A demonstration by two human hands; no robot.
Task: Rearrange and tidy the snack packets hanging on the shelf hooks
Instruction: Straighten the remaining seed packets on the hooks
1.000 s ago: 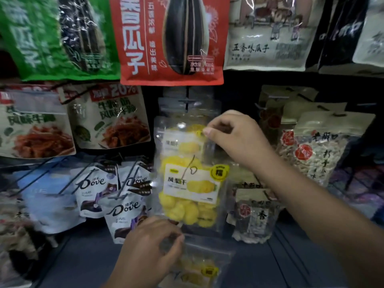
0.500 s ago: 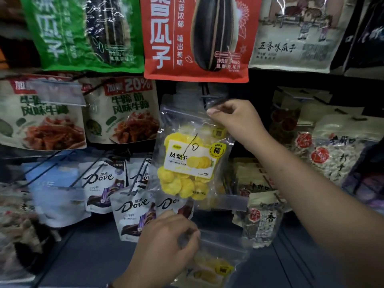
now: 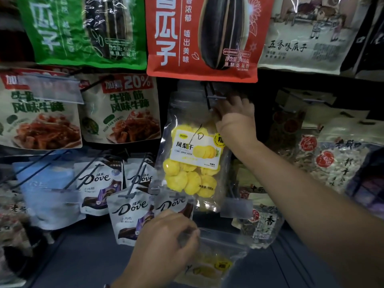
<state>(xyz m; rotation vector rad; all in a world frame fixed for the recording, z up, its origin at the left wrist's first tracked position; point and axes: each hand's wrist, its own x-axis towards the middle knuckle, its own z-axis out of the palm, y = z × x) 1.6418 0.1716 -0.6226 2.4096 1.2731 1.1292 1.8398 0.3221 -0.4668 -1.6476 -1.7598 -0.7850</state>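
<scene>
Your right hand [image 3: 234,115] pinches the top of the clear dried-pineapple packet [image 3: 193,163] at the shelf hook [image 3: 216,98], the packet hanging below it. Your left hand [image 3: 166,244], lower down, pinches a second pineapple packet [image 3: 214,260], just under the Dove packets [image 3: 128,215].

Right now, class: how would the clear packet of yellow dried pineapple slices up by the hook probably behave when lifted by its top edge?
The pineapple packet is thin clear film, so it would likely flop and swing. Its slices sit low, so the bottom probably pulls down. The glossy film may slip where the right hand grips its top.
</scene>
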